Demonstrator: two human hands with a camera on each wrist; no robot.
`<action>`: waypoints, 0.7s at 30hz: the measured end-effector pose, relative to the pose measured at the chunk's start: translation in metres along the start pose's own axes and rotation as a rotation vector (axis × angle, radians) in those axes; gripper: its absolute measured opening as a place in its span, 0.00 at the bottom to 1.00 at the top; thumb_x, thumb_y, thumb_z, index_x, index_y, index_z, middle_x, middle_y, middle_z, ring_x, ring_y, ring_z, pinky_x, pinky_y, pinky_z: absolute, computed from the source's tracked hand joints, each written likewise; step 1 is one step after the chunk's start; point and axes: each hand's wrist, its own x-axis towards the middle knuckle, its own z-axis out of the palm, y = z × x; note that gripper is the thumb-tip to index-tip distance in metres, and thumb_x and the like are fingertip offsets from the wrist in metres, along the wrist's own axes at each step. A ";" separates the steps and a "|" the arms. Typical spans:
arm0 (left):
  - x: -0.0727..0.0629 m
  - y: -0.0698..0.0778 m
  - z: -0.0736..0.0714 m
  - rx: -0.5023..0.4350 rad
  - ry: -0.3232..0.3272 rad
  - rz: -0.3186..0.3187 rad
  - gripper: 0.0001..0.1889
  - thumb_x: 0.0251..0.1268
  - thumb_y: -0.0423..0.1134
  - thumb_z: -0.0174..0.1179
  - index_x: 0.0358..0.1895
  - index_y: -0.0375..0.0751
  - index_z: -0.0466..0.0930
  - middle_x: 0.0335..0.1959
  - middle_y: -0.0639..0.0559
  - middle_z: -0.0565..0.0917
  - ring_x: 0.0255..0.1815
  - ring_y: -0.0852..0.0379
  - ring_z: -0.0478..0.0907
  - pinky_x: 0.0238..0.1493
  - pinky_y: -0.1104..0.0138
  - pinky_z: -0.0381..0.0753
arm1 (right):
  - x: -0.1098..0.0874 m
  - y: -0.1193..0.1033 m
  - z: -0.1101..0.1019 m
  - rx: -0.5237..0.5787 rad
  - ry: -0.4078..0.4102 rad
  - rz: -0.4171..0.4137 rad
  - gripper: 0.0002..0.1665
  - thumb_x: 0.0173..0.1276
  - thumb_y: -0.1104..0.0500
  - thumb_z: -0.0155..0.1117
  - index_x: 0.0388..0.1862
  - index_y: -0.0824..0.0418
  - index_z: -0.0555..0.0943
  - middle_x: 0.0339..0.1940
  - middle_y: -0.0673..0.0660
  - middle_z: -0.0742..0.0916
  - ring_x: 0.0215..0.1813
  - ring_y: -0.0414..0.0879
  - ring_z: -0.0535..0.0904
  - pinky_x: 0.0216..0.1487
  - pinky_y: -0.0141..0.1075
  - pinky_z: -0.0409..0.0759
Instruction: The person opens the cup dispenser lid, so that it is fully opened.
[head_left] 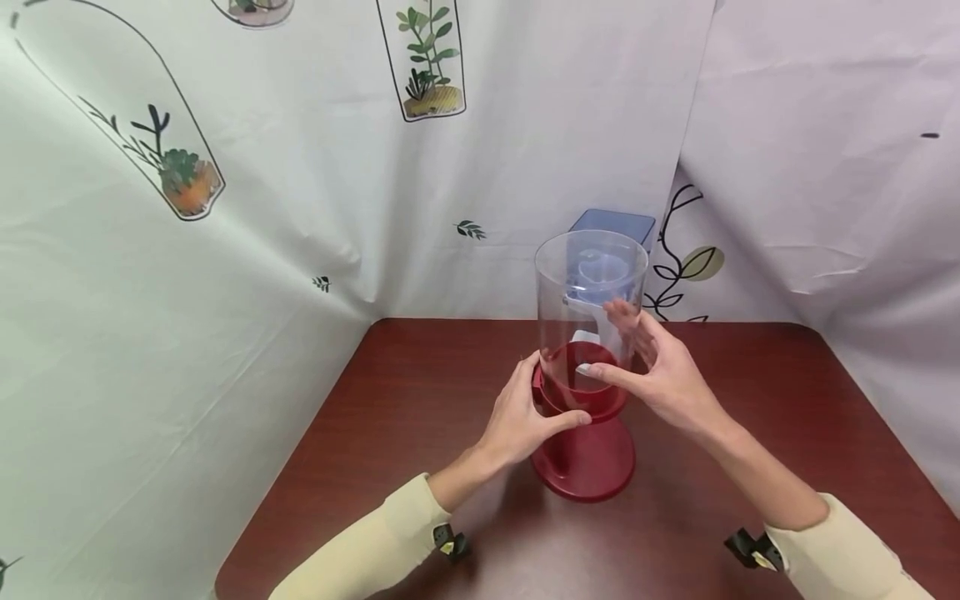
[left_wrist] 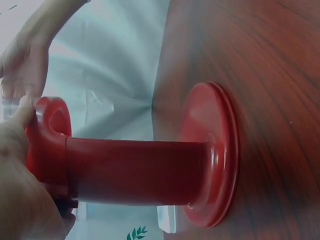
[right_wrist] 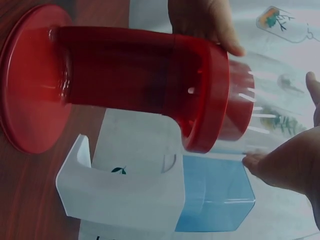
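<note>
In the head view, we saw a glossy red stand (head_left: pixel 588 471) with a round foot, upright on a reddish-brown wood-grain table (head_left: pixel 427 400). A clear, open-topped cylinder (head_left: pixel 553 312) rose from the top of the stand. The person's left hand (head_left: pixel 517 418), at the stand's left, grasped its top, thumb across the front. The right hand (head_left: pixel 675 385), at the stand's upper right, was curved round the cylinder, thumb in front and fingers beyond. Behind the stand we made out a white-and-blue boxy object (head_left: pixel 618 222).

In the left wrist view, we saw the stand's thick red column (left_wrist: pixel 135 171) running down to its foot, which lay flat on the table; the left hand gripped the opposite end.

In the right wrist view, the cylinder's lower part met the red ring (right_wrist: pixel 210 102) atop the stand — we could not tell whether it was fully seated. The boxy object stood beside the stand, apart from it.

We judged that a crooked push on the cylinder could jam it in the ring, and that a loosened left grip could let the tall, top-heavy stand tip — perhaps into the boxy object.

We counted one stand, one cylinder, one boxy object, one table and two hands.
</note>
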 end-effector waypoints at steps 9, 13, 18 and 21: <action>0.014 -0.006 -0.015 -0.164 -0.180 0.096 0.53 0.49 0.57 0.77 0.77 0.60 0.53 0.69 0.62 0.68 0.65 0.63 0.69 0.62 0.62 0.74 | 0.007 -0.006 -0.008 0.042 -0.016 -0.056 0.52 0.60 0.60 0.78 0.79 0.53 0.60 0.76 0.50 0.70 0.76 0.46 0.61 0.73 0.55 0.58; 0.028 -0.012 -0.022 -0.202 -0.282 0.172 0.52 0.50 0.51 0.78 0.77 0.58 0.54 0.74 0.64 0.64 0.70 0.63 0.65 0.64 0.63 0.71 | 0.013 -0.018 -0.012 0.031 -0.004 -0.084 0.53 0.60 0.61 0.78 0.80 0.51 0.59 0.76 0.48 0.70 0.76 0.45 0.62 0.73 0.50 0.58; 0.044 -0.017 -0.028 -0.208 -0.385 0.247 0.56 0.49 0.45 0.80 0.79 0.51 0.52 0.74 0.62 0.64 0.71 0.63 0.64 0.66 0.64 0.69 | 0.021 -0.034 -0.014 0.000 0.030 -0.120 0.55 0.58 0.60 0.79 0.80 0.51 0.58 0.74 0.47 0.72 0.74 0.46 0.66 0.71 0.49 0.64; 0.049 -0.018 -0.029 -0.204 -0.414 0.253 0.57 0.48 0.45 0.80 0.79 0.51 0.51 0.73 0.61 0.65 0.69 0.63 0.66 0.67 0.64 0.68 | 0.026 -0.040 -0.015 -0.017 0.048 -0.128 0.55 0.58 0.58 0.80 0.79 0.49 0.59 0.73 0.48 0.73 0.72 0.49 0.68 0.68 0.53 0.67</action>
